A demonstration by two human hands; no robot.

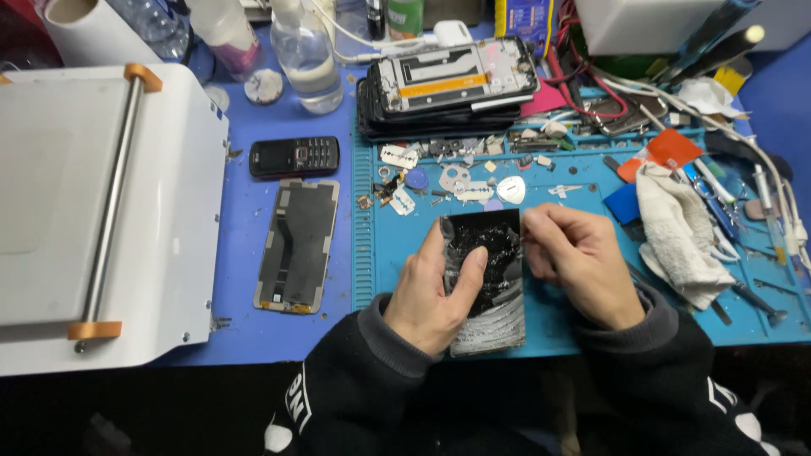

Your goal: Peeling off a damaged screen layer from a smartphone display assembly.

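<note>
Head cam has the left hand [435,291] clamped round the cracked black phone screen [485,279], thumb on top, pinning it to the blue mat [574,325] on the bench, probably so the right hand [574,262], fingers pinched shut at its top right edge, can pick there.

My left hand [432,295] holds a cracked black phone screen [488,279] over the blue mat [574,325], thumb pressing on the glass. My right hand [579,262] pinches its right edge.
</note>
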